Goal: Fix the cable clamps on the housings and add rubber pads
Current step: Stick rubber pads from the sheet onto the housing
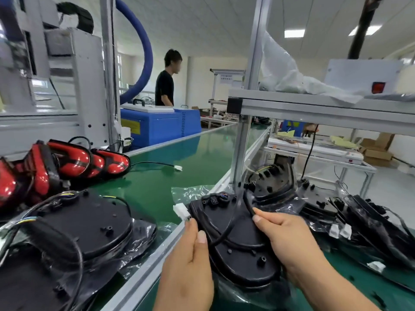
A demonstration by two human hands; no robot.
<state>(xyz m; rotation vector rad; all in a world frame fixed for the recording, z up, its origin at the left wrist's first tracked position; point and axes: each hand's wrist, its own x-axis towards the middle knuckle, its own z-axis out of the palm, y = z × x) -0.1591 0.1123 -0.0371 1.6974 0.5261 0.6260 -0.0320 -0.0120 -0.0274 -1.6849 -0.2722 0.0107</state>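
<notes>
Black cable point(225, 234) pinched in left hand point(187, 263) and right hand point(289, 241), over the housing point(244, 257). Routing step, probably (clamp unseen); clamping should follow.

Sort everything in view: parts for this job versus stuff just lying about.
Job: black housing, its black cable, white connector, left hand, right hand, waiting housings.
Lying about: red lamp units, blue cabinet, blue hose, plastic sheet, cardboard boxes.

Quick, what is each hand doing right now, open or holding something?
Left hand: grips the black housing by its left edge.
Right hand: fingers pinch the black cable on that housing.
</notes>
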